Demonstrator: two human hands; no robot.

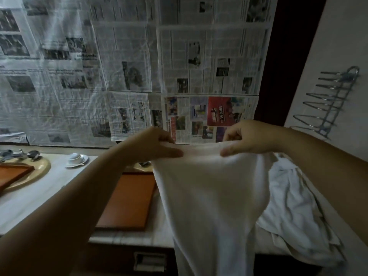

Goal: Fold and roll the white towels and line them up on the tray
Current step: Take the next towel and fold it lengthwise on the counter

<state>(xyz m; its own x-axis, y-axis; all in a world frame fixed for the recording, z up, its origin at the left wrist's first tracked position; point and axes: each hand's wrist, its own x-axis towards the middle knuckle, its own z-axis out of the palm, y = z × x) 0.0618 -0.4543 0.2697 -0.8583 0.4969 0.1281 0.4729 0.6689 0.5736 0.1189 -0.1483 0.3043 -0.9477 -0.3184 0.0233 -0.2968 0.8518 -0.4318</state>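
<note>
Head view: left hand (159,144) and right hand (245,139) each pinch the top edge of a white towel (211,196) hanging over the counter's near right, crumpled towel pile (294,206) behind, wooden tray (129,202) left and bare; unfolding step, next probably lay flat to fold.

White towel (211,192) — orange-brown tray (129,202)

The red advert (218,111) on the newspaper-covered wall (127,56) reads "12-14 JUNE".
</note>
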